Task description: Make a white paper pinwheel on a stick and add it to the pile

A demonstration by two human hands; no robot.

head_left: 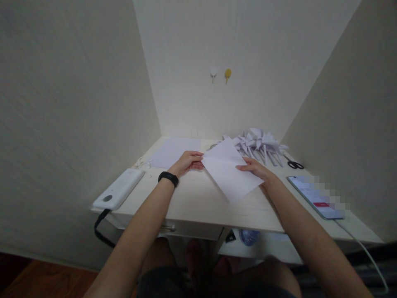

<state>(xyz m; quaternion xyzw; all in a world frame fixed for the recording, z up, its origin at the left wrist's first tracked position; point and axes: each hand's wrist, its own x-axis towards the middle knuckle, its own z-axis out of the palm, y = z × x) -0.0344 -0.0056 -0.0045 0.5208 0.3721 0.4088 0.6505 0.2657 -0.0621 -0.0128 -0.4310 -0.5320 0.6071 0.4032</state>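
A white sheet of paper [228, 169] is held up over the desk, turned so that one corner points at me. My left hand [189, 160] pinches its left corner between thumb and fingers; a black band circles that wrist. On the right side, my right hand [252, 169] grips the sheet with the thumb on top and the fingers mostly hidden underneath. Behind it lies a pile of folded white paper pinwheels [259, 142] with rolled paper sticks. A flat stack of white paper [175, 151] rests at the back left.
Black-handled scissors [295, 165] and a phone [316, 198] with a cable lie on the right. A white device [119, 189] with a black strap sits at the left edge of the desk [192, 203]. Small white bits [142, 162] lie near the left wall. Two hooks [228, 73] hang on the back wall.
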